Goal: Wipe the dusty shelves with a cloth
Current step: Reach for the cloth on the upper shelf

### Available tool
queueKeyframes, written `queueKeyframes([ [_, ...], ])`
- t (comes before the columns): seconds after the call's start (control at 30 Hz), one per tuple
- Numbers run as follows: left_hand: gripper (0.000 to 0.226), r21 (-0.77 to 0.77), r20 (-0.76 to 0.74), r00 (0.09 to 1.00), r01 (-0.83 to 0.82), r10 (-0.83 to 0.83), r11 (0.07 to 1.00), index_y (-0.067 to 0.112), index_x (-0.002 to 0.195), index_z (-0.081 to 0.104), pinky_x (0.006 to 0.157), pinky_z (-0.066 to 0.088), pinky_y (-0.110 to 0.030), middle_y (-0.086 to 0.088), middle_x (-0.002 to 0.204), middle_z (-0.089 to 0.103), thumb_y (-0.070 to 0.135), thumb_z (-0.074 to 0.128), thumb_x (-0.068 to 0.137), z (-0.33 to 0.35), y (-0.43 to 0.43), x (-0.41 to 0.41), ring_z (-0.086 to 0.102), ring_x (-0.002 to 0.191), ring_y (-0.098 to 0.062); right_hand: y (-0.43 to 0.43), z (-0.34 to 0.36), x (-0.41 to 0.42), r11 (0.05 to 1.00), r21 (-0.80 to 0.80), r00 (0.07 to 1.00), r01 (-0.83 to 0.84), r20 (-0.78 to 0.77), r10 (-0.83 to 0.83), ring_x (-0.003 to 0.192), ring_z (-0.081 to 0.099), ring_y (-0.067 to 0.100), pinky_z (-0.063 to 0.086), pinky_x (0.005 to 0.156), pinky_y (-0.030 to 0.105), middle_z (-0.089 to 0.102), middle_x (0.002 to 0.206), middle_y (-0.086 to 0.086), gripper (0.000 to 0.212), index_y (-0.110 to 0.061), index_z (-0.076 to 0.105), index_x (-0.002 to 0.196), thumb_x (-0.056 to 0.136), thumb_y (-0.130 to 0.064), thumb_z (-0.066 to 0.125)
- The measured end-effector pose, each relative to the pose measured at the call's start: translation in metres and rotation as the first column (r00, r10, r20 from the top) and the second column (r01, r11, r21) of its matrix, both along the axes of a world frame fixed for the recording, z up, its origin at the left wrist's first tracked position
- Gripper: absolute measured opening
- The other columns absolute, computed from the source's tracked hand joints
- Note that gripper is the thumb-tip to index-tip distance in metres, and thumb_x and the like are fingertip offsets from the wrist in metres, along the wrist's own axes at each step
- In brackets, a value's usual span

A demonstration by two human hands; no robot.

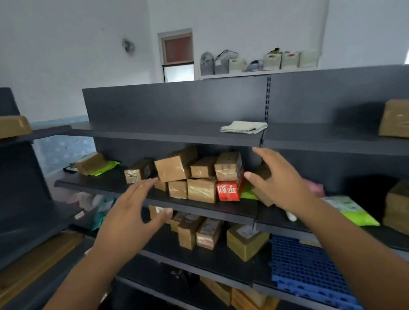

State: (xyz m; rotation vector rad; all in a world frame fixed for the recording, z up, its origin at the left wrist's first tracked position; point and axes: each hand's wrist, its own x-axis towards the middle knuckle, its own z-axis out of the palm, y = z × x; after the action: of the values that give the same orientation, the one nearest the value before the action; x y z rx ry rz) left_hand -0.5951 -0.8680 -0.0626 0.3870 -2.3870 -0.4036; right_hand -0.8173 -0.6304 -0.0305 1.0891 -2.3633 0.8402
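Note:
A folded white cloth [244,127] lies on the top dark grey shelf [165,133], near its right end. On the second shelf [101,182] stands a pile of taped cardboard boxes [176,166] with a red box [229,190] at its right. My left hand [131,212] reaches toward the left side of the pile, fingers spread, holding nothing. My right hand [279,179] hovers at the right side of the pile, fingers apart and empty. Neither hand touches the cloth.
More cardboard boxes [247,243] and a blue plastic grid panel [304,265] sit on the lower shelf. Green packets [358,215] and a large box [400,118] lie on the right-hand unit. Another shelf unit [16,210] stands at the left.

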Motion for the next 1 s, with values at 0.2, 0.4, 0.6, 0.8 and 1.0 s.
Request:
queueKeyframes([
  [0.2,0.071,-0.016,-0.02,1.0,-0.018,0.018,1.0,0.042,0.139,0.035,0.096,0.039,-0.03,0.028,0.131,0.031,0.063,0.054,0.074,0.01,-0.068,-0.096,0.035,0.119,0.001,-0.069,0.062,-0.156,0.998,0.041,0.998,0.055,-0.035,-0.054,0.136,0.037,0.021,0.036,0.109,0.041,0.04,0.149,0.002,0.068,-0.024,0.034,0.143,0.085,-0.054,0.054],
  [0.4,0.077,0.002,0.041,0.997,-0.071,0.071,0.997,0.045,0.141,0.029,0.102,0.04,-0.036,0.022,0.143,0.033,0.069,0.05,0.071,0.007,-0.118,-0.152,0.036,0.127,-0.003,-0.136,0.089,-0.264,0.884,0.455,0.991,0.113,0.012,-0.133,0.133,0.041,0.026,0.036,0.105,0.039,0.044,0.148,0.003,0.068,-0.021,0.04,0.141,0.084,-0.055,0.055],
  [0.6,0.075,0.012,0.039,0.999,-0.01,0.01,1.0,0.043,0.142,0.031,0.103,0.037,-0.034,0.018,0.146,0.035,0.068,0.049,0.074,0.011,-0.14,-0.176,0.033,0.129,-0.002,-0.152,0.082,-0.288,0.802,0.505,0.938,0.319,-0.29,-0.19,0.087,0.06,0.033,0.052,0.074,0.038,0.066,0.103,0.014,0.019,-0.015,0.059,0.103,0.086,-0.022,0.055],
  [0.8,0.073,-0.027,-0.036,0.999,0.001,-0.002,1.0,0.037,0.141,0.035,0.097,0.038,-0.028,0.016,0.143,0.04,0.066,0.051,0.076,0.023,-0.163,-0.179,0.037,0.122,0.001,-0.178,0.101,-0.23,0.983,-0.049,0.964,0.177,-0.195,-0.183,0.077,0.062,0.032,0.05,0.06,0.036,0.067,0.088,0.009,0.02,-0.019,0.058,0.101,0.083,-0.019,0.05],
  [1.0,0.076,0.031,-0.034,0.994,-0.101,0.102,0.994,0.037,0.144,0.031,0.095,0.042,-0.028,0.016,0.142,0.042,0.072,0.047,0.078,0.014,-0.177,-0.151,0.044,0.122,-0.002,-0.254,0.09,-0.109,0.814,-0.448,0.818,-0.369,0.26,0.514,0.087,0.063,0.011,0.051,0.072,0.031,0.067,0.092,-0.005,0.019,-0.023,0.062,0.097,0.085,-0.014,0.051],
])
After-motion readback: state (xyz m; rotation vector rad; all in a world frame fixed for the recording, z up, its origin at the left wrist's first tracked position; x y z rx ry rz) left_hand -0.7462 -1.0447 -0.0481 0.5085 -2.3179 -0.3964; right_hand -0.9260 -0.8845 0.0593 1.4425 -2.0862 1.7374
